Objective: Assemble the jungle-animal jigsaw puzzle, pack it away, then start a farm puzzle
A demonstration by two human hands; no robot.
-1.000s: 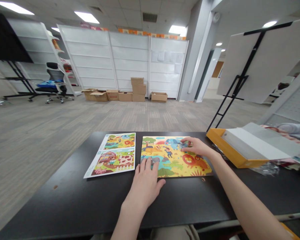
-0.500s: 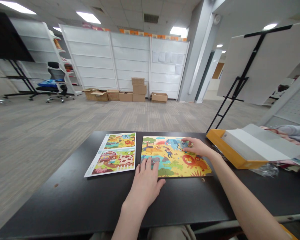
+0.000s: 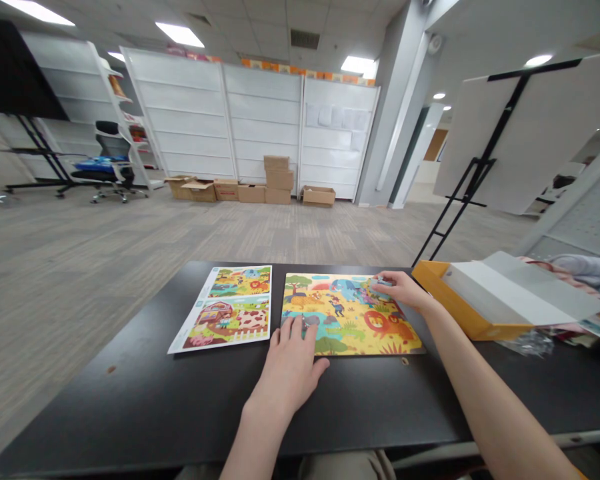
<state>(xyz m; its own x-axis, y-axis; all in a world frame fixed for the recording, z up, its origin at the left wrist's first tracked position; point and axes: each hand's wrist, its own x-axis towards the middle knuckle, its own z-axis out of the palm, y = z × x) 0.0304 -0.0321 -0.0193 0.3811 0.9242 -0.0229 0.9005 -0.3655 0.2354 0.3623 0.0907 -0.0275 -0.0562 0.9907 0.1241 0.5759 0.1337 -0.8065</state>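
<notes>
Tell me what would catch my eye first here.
A bright cartoon animal puzzle lies in the middle of the black table, with the left hand flat on its near edge and the right hand at its far right corner. A colourful picture sheet lies just left of it, and an orange box sits to its right.

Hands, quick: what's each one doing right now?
Left hand: open, flat, fingertips on the puzzle near edge.
Right hand: fingers on puzzle's far corner; grip cannot be told.

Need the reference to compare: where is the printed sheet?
In the head view the sheet lies flat on the black table, just left of the puzzle, beyond the left hand.
</notes>
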